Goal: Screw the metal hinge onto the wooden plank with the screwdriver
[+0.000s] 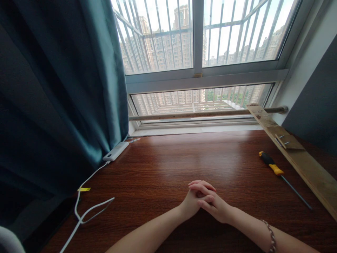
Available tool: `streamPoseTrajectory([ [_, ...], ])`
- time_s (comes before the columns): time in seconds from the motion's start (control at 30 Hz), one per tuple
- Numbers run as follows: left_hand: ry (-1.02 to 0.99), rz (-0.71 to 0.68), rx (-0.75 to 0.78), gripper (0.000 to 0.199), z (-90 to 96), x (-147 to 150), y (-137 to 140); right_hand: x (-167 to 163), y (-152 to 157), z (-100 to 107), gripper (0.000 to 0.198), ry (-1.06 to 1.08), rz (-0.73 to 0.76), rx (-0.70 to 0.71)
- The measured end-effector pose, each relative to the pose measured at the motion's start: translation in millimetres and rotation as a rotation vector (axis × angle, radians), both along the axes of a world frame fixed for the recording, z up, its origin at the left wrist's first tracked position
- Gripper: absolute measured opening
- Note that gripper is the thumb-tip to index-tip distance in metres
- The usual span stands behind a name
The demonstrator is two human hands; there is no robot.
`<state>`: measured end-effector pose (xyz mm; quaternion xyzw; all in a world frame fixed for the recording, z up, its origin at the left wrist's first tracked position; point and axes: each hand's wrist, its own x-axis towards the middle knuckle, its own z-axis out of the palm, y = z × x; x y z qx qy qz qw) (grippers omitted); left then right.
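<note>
My left hand and my right hand are clasped together over the front of the dark brown wooden table. Their fingers are interlaced and closed, and no object shows between them. The palms are hidden. A braided bracelet circles my right wrist area. To the right lies a screwdriver with a black and yellow handle, its shaft pointing toward the near right; neither hand touches it. Beyond it, a long wooden plank carries a small wood piece with metal nails or screws sticking out.
At the left, a white power strip or adapter has a white cable curling toward me, with a yellow tag beside it. A teal curtain hangs there. Behind the table, a rail crosses the window; the plank's far end rests at it.
</note>
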<state>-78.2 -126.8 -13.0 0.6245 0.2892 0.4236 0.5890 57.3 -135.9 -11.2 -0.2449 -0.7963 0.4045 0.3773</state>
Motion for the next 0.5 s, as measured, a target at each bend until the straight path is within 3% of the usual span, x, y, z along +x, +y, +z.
streamPoseTrajectory([
  [0.5,0.007,0.013,-0.030,0.027,3.0,0.9,-0.8,-0.1,0.4,0.2,0.038,-0.004,0.004,-0.001],
])
